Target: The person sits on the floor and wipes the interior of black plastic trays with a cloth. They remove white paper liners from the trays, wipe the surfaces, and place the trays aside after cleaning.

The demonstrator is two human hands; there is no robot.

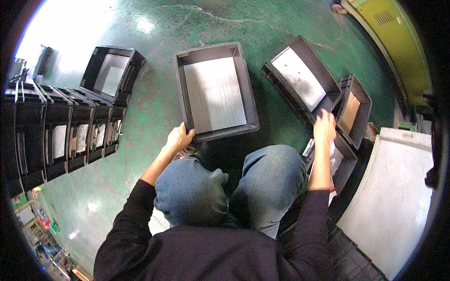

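Observation:
In front of my knees, a black plastic crate (252, 105) lies on the floor with a flat grey gridded sheet (214, 96) covering most of its bottom. My left hand (180, 137) grips this crate's near left corner, fingers closed on the rim. To the right, a tilted black crate (323, 58) holds a pale sheet (298, 77) with dark smudges. At that crate's near corner, my right hand (324, 127) is closed over the rim; its fingertips are partly hidden.
Beside my right arm are a crate with a brown piece (350, 112) and a crate with silvery wrapping (336, 159). A white panel (396, 164) and a yellow-green cabinet (391, 28) stand farther right. Stacked black crates (56, 110) line the left, near another crate (127, 77).

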